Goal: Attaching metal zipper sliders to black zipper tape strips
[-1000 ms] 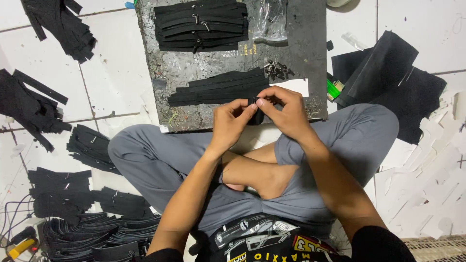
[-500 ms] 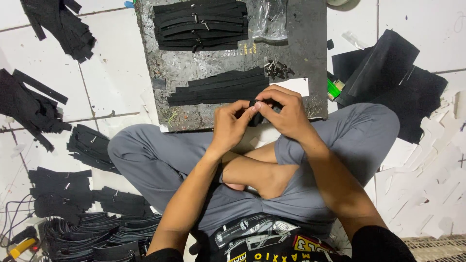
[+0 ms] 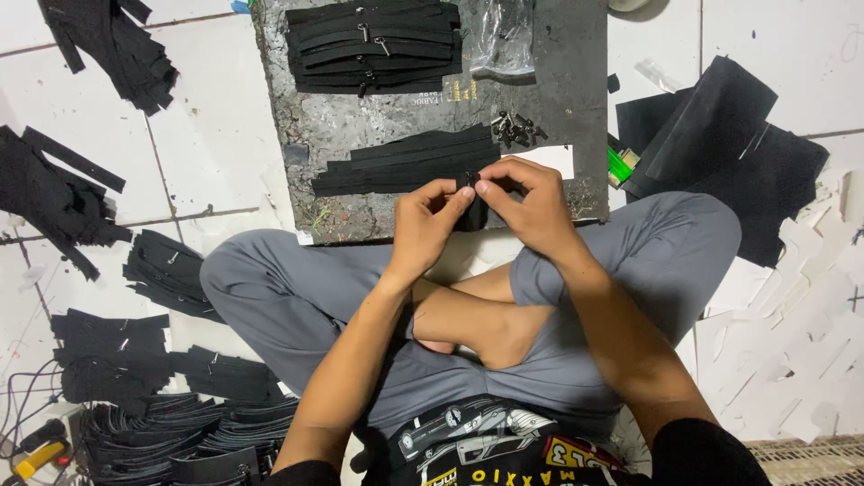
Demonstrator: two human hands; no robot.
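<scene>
White tiled floor (image 3: 207, 135), scuffed, w/ a dark worn board (image 3: 576, 81) laid in front of a person sitting cross-legged in grey trousers (image 3: 288, 297). Both hands meet just past the knees, over the board's near edge. Left hand (image 3: 427, 220) & right hand (image 3: 531, 202) both pinch one small black strip piece (image 3: 470, 209); thumbs and forefingers clenched on its top end, fingertips nearly touching each other, rest of the piece hanging down between the hands. Whether a metal part sits on it: can't tell, too small. Just behind the hands on the board: a row of long black strips (image 3: 405, 160) lying flat, roughly side by side, slightly tilted. Right of that, a little heap of small dark metal bits (image 3: 517, 130), near the right hand but apart from it. White card (image 3: 551, 158) partly under the right hand's knuckles. Far end of board: a second stack of black strips (image 3: 373, 45), some w/ small metal pulls, next to a clear plastic bag (image 3: 499, 36). Off the board, right: big black sheet pieces (image 3: 729, 153) overlapping, a green lighter-like object (image 3: 617, 165) at their edge, white paper scraps (image 3: 792, 351) strewn below. Left side: more black strip piles (image 3: 108, 45) top, (image 3: 54, 198) mid, and bundles (image 3: 162, 423) at lower left near cables & a yellow-handled tool (image 3: 36, 457).
</scene>
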